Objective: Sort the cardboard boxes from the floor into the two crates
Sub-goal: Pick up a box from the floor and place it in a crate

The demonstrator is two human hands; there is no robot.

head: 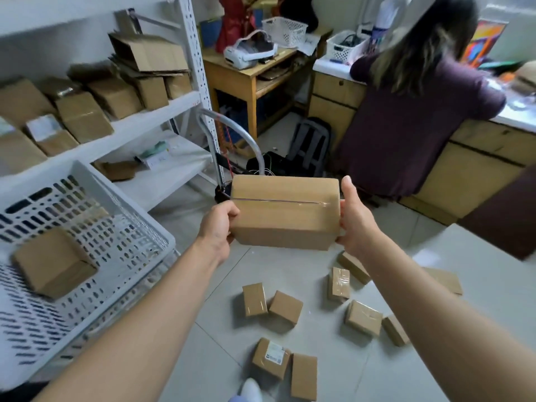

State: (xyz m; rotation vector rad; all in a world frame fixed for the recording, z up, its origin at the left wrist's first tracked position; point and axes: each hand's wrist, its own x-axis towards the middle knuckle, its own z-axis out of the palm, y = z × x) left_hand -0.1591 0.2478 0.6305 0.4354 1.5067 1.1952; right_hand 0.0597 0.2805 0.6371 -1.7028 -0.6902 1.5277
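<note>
A large taped cardboard box is held up in mid-air between both hands. My left hand grips its left end with curled fingers. My right hand holds its right end, thumb up along the side. To the left stands a white perforated crate with one small cardboard box inside. Several small cardboard boxes lie scattered on the tiled floor below the held box.
A white shelf rack with more cardboard boxes stands at the left behind the crate. A person in a purple top leans on a counter at the right. A backpack and a trolley handle lie ahead.
</note>
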